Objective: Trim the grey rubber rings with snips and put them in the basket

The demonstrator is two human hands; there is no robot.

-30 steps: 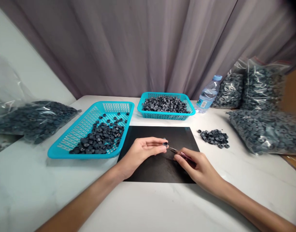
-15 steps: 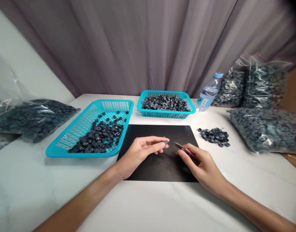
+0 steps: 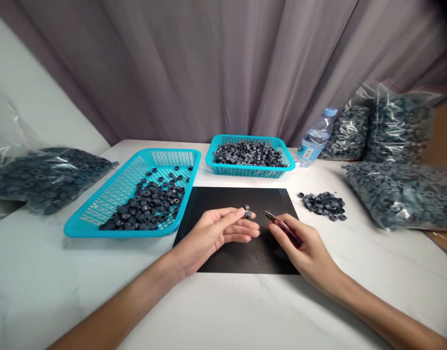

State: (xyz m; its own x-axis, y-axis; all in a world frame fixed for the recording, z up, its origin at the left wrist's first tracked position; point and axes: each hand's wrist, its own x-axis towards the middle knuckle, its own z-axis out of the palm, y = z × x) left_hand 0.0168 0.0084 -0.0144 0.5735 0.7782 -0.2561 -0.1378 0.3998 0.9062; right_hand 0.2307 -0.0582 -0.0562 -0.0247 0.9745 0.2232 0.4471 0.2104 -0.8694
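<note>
My left hand [image 3: 223, 228] is over the black mat [image 3: 241, 199], palm turned partly up, with thumb and forefinger closed on small dark grey parts. One is a ring-like piece [image 3: 246, 208] at the thumb tip; a grey piece with a hole [image 3: 248, 215] lies against the fingers. The other fingers are stretched out. Facing it, my right hand [image 3: 296, 238] grips a slim pair of tweezers [image 3: 281, 224] with a dark, pinkish body. Their pointed tips aim at the left fingertips, a short gap away.
A blue basket [image 3: 94, 199] with loose dark parts stands left of the mat, and a fuller blue basket [image 3: 250, 170] behind it. A small pile of parts [image 3: 323, 205] lies at right. A water bottle [image 3: 314, 138] and bags of parts [image 3: 402, 194] [image 3: 62, 177] surround the white table.
My left thumb has shifted and the lower fingers have spread out, so two small pieces now show at the fingertips. My right hand has barely moved with the tweezers.
</note>
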